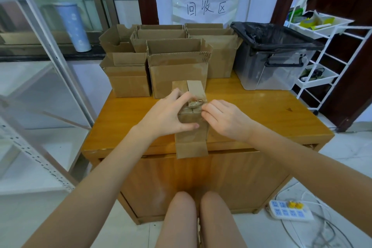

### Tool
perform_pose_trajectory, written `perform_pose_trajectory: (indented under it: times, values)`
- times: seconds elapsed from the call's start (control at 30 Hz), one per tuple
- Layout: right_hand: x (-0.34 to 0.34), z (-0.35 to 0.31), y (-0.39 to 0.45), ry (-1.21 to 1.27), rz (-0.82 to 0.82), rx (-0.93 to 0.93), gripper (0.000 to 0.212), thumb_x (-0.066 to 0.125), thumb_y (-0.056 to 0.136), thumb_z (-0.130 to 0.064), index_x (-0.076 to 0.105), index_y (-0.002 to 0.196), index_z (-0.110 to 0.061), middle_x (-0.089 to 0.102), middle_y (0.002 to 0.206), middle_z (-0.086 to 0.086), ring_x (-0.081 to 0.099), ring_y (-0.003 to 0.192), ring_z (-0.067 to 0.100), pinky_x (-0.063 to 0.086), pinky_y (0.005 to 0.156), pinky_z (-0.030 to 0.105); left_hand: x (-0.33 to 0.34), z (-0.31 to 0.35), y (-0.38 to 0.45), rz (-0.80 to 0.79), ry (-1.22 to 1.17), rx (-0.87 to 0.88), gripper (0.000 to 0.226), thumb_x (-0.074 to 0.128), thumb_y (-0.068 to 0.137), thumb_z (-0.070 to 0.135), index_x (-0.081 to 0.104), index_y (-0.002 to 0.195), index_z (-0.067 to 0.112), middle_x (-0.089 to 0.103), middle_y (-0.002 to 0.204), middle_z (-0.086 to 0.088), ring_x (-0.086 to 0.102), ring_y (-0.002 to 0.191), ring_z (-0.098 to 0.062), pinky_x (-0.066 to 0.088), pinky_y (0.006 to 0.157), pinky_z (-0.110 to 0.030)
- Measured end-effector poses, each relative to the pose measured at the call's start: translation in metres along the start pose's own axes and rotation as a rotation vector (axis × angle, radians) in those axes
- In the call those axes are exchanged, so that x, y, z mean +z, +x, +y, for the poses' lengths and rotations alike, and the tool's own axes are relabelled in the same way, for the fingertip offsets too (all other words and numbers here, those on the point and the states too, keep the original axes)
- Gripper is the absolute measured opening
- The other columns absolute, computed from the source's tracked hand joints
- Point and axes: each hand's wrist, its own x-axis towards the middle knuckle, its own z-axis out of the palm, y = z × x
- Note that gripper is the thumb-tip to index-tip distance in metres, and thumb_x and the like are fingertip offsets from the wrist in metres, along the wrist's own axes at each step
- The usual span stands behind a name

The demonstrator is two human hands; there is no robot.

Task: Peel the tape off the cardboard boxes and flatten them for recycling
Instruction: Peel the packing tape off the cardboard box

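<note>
A small cardboard box [191,139] lies on the wooden table [261,110], one flap hanging over the near edge and another flap raised at its far end. My left hand [171,115] grips the box's left side, thumb across its front face. A crumpled wad of peeled tape [194,104] sits on the box's upper edge between both hands. My right hand [223,119] is at the box's right side, its fingertips pinching at the tape there.
Several open cardboard boxes [177,66] stand at the back of the table. A clear bin lined with a black bag [271,54] sits at the back right. A white rack [322,50] stands to the right, a power strip [289,210] on the floor.
</note>
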Motion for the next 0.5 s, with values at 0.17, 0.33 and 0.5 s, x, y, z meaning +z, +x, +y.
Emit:
perform_pose_trajectory:
  times: [0.17,0.33,0.5]
  values:
    - [0.008,-0.015,0.006,-0.031,0.063,0.21,0.02,0.049,0.093,-0.001,0.066,0.082,0.002,0.066,0.086,0.018,0.06,0.072,0.027,0.052,0.06,0.029,0.01,0.006,0.002,0.044,0.123,-0.025,0.077,0.066,0.073,0.064,0.041,0.135,0.026,0.046,0.126,-0.008,0.053,0.117,-0.029,0.051,0.081,-0.034]
    - [0.007,-0.022,0.009,0.1,0.121,0.42,0.033,0.037,0.098,-0.005,0.063,0.078,0.0,0.064,0.083,0.016,0.055,0.069,0.024,0.043,0.051,0.024,0.017,0.006,0.002,0.093,0.188,-0.018,0.068,0.06,0.079,0.064,0.041,0.133,0.026,0.046,0.124,-0.01,0.059,0.104,-0.027,0.052,0.074,-0.032]
    - [-0.009,-0.006,0.0,0.156,-0.083,0.21,0.019,0.06,0.089,-0.016,0.067,0.1,-0.003,0.064,0.095,0.014,0.055,0.079,0.023,0.048,0.057,0.027,0.01,0.008,0.003,0.052,0.188,0.003,0.066,0.057,0.084,0.061,0.037,0.135,0.024,0.042,0.121,-0.008,0.058,0.092,-0.019,0.042,0.065,-0.02]
